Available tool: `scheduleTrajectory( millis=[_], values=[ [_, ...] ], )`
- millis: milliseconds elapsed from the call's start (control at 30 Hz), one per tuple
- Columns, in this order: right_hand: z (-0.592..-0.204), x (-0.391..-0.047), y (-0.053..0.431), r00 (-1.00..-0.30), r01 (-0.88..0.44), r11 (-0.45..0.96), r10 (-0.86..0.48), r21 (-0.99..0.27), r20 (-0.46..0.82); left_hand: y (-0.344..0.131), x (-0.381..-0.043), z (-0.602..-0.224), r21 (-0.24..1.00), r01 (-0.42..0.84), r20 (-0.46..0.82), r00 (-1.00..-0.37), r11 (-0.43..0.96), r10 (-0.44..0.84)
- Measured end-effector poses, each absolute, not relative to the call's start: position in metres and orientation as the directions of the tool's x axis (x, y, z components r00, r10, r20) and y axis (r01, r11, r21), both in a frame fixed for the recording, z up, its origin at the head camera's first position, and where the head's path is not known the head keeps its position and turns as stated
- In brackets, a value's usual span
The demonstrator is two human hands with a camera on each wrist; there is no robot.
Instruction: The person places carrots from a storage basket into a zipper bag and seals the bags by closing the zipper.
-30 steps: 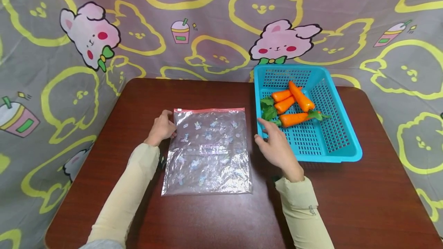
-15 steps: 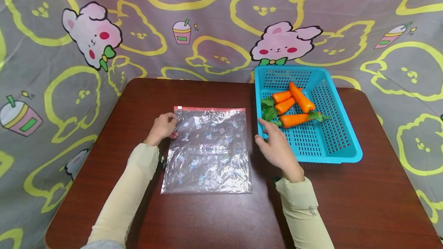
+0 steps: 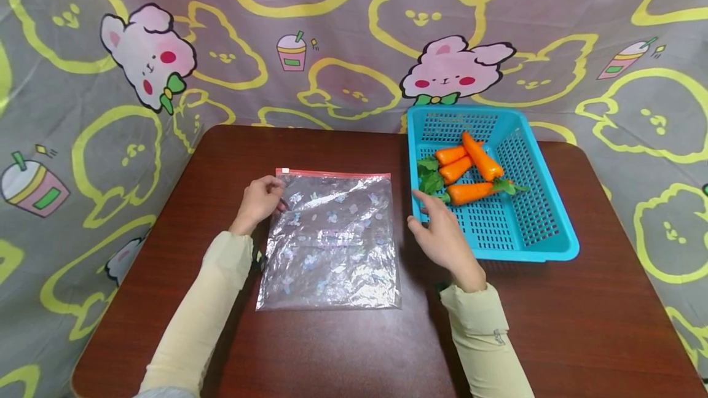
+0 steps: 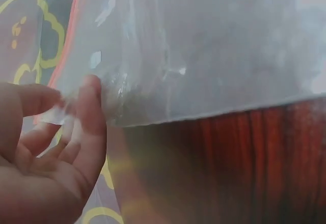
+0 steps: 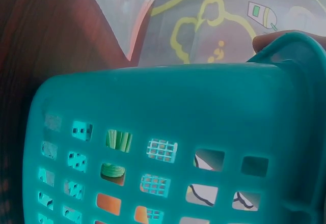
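Observation:
A clear slider zip bag (image 3: 332, 244) with small printed figures lies on the table, its red zip strip (image 3: 337, 174) at the far side. The white slider (image 3: 285, 171) sits at that strip's left end. My left hand (image 3: 259, 202) pinches the bag's left edge near this corner; in the left wrist view the plastic (image 4: 122, 89) puckers at the fingertips. Over the left rim of a blue basket (image 3: 533, 254) is my right hand (image 3: 442, 238), index finger extended along the rim and thumb apart from it. Its other fingers are hidden. Several orange carrots (image 3: 470, 193) with green tops lie in the basket.
The brown wooden table (image 3: 332, 355) has rounded far corners. A grey curtain (image 3: 354, 35) with yellow outlines and cartoon rabbits hangs behind it and along both sides. In the right wrist view the basket's slotted wall (image 5: 168, 107) fills most of the frame.
My left fingers have gone from beside the bag to pinching its edge, and the bag's far left corner has shifted slightly up and left. The right hand and basket have stayed put.

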State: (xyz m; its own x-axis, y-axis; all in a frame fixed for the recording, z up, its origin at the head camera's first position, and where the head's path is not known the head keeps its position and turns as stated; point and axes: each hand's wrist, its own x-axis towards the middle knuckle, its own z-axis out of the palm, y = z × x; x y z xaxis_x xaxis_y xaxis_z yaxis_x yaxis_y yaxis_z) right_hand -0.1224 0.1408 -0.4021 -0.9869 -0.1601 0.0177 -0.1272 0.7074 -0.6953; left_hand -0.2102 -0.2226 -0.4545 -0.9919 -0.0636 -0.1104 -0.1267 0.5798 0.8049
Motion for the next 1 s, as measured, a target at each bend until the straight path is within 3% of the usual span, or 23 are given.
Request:
scheduleTrajectory(
  millis=[533,1000],
  values=[
    [-0.404,-0.123,0.141,-0.988,-0.121,0.714,-0.154,-0.69,0.014,-0.219,-0.207,-0.445,0.825,-0.063,-0.035,-0.998,0.561,-0.06],
    [-0.406,-0.123,0.142,-0.987,-0.134,0.714,-0.161,-0.687,0.025,-0.219,-0.199,-0.432,0.869,-0.015,0.066,-0.987,0.495,-0.145]
  ],
)
